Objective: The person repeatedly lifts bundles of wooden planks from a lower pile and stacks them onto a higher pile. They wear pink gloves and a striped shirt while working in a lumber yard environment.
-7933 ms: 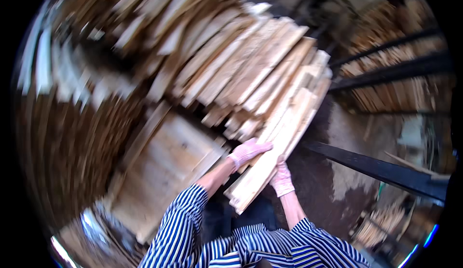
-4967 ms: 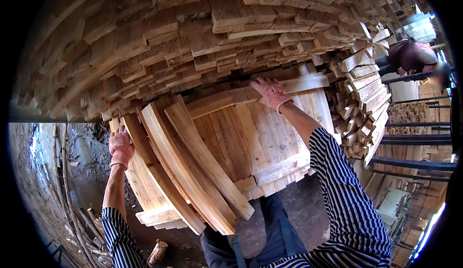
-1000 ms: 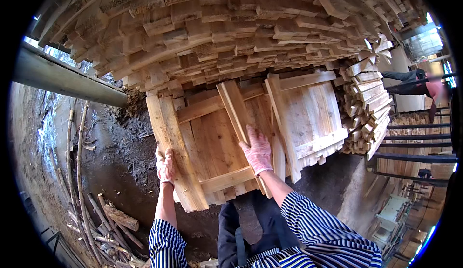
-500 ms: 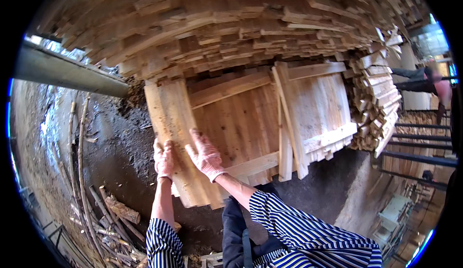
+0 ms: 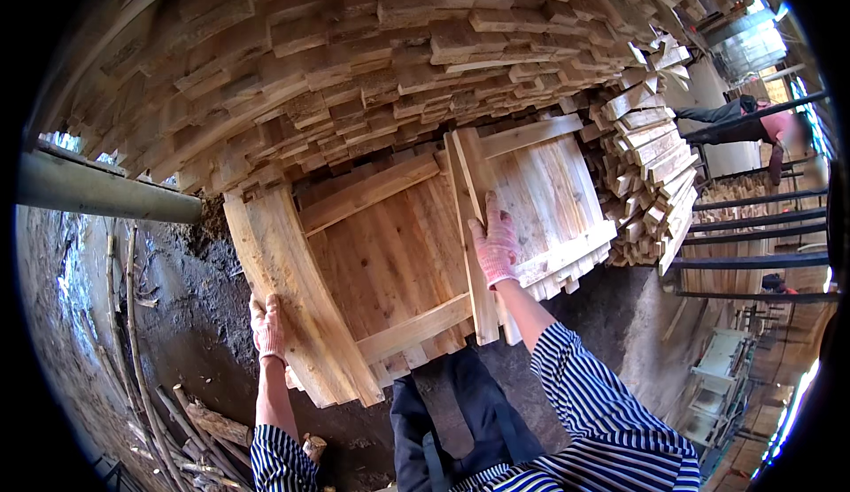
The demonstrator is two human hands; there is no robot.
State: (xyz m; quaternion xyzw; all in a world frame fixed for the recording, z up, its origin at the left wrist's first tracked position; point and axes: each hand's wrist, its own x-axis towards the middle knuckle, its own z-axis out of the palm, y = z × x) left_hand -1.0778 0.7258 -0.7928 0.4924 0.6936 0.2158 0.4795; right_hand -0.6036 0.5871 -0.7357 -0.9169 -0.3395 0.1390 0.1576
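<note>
My left hand (image 5: 266, 325), in a pale pink knit glove, rests against the outer edge of a stack of long boards (image 5: 297, 288), its fingers stretched out. This stack lies across the left end of a low pile of planks (image 5: 390, 253). My right hand (image 5: 498, 242), gloved alike, lies over two narrow boards (image 5: 469, 191) that cross the middle of the pile at a slight angle. Its thumb is apart from its extended fingers. The undersides of both hands are hidden.
A tall wall of stacked boards (image 5: 354, 67) rises behind the pile. More stacked wood (image 5: 655, 173) stands on the right. Poles and logs (image 5: 212, 426) lie on the dirt floor at left, near a thick metal beam (image 5: 106, 186). Another person (image 5: 753, 124) is at far right.
My right hand has moved from the left stack of boards rightward onto the crossing narrow boards. My left hand stays at the stack's outer edge. The whole view has shifted.
</note>
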